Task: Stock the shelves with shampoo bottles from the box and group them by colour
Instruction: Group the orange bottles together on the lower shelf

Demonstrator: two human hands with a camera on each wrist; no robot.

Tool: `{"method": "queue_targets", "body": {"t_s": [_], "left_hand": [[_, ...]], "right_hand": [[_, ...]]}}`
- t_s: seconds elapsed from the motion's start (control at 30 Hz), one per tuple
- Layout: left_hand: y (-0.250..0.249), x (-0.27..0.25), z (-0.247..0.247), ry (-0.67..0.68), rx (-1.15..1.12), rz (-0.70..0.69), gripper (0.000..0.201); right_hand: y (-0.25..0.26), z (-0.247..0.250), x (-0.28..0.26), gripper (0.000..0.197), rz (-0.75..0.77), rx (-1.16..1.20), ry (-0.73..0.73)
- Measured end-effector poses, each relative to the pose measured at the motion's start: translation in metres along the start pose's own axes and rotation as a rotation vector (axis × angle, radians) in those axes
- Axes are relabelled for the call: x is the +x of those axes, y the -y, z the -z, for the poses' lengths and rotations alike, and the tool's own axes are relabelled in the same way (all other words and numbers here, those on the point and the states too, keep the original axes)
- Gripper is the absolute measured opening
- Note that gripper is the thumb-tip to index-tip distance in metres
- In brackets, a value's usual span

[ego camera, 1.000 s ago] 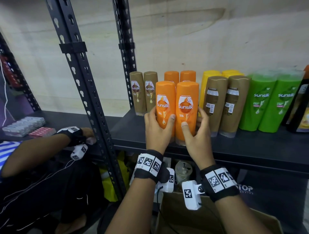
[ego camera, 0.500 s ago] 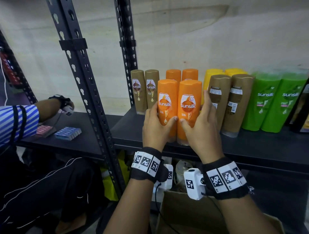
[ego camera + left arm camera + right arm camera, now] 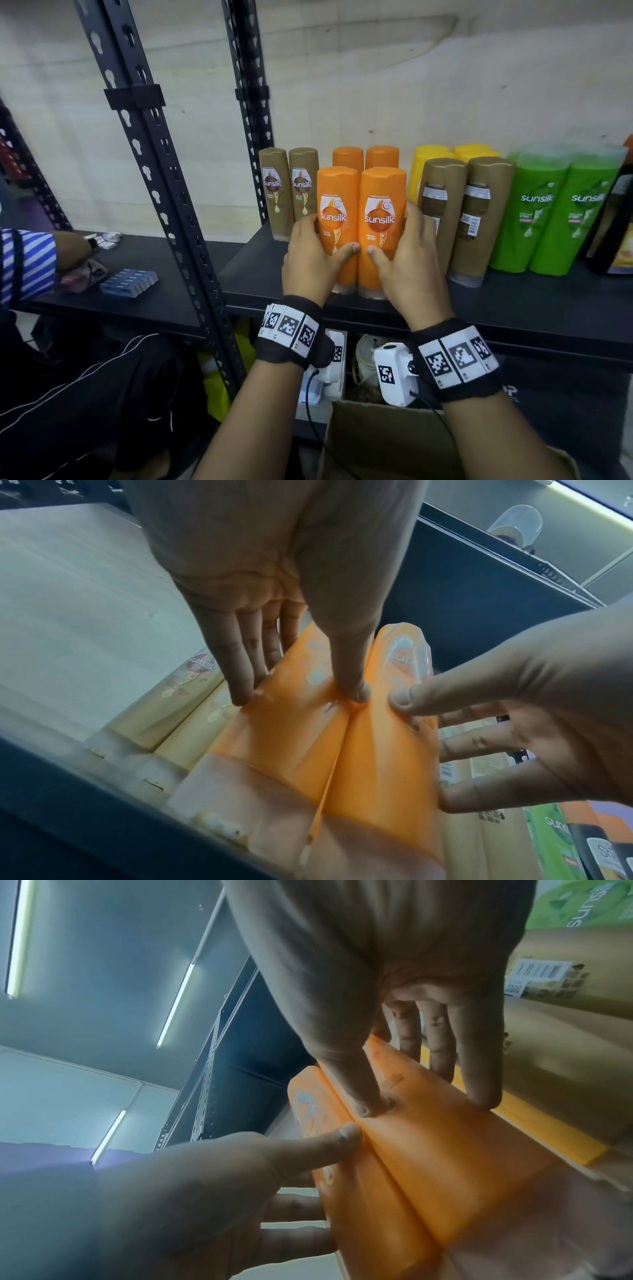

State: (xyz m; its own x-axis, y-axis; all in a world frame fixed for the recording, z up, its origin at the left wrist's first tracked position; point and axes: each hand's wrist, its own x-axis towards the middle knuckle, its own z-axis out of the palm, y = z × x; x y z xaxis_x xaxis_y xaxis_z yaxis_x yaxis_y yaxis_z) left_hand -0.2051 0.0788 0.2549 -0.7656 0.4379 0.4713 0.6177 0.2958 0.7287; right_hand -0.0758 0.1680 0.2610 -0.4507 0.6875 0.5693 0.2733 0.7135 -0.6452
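I hold two orange bottles together on the black shelf (image 3: 513, 308), one with each hand. My left hand (image 3: 310, 260) grips the left orange bottle (image 3: 337, 219): the thumb lies across its front, low on the label, and the fingers (image 3: 240, 669) go around its left side. My right hand (image 3: 409, 270) grips the right orange bottle (image 3: 382, 222) in the same way, with the thumb on the front and the fingers (image 3: 476, 1069) around its right side. The two thumbs almost meet at the line where the bottles touch each other. Both bottles stand upright with the cap down, near the front edge of the shelf, and their labels face me. Directly behind them stand two more orange bottles (image 3: 364, 157). To the left, a little further back, are two brown bottles (image 3: 289, 192) with the labels to the front. To the right, just beside my right hand, are two other brown bottles (image 3: 462, 219) with the back labels toward me, and behind them the yellow bottles (image 3: 445, 152). Further right are two green bottles (image 3: 555, 212). Below the shelf, under my wrists, is the open cardboard box (image 3: 376, 442). At the far left a person's arm in a striped sleeve (image 3: 27, 263) reaches over the next shelf.
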Motion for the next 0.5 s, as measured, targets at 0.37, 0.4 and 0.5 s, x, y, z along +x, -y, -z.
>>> {"method": "queue_targets", "body": {"t_s": [0.37, 0.4, 0.5], "left_hand": [[-0.005, 0.039, -0.020, 0.036, -0.017, 0.020, 0.082], [-0.006, 0.044, -0.022, 0.049, -0.021, 0.030, 0.083], [-0.008, 0.060, -0.026, 0.102, -0.021, 0.072, 0.082]], "right_hand": [[-0.004, -0.027, 0.038, 0.086, -0.100, 0.029, 0.018], [-0.003, -0.029, 0.042, 0.087, -0.118, 0.033, 0.023], [-0.001, -0.032, 0.054, 0.088, -0.162, 0.042, 0.054]]}}
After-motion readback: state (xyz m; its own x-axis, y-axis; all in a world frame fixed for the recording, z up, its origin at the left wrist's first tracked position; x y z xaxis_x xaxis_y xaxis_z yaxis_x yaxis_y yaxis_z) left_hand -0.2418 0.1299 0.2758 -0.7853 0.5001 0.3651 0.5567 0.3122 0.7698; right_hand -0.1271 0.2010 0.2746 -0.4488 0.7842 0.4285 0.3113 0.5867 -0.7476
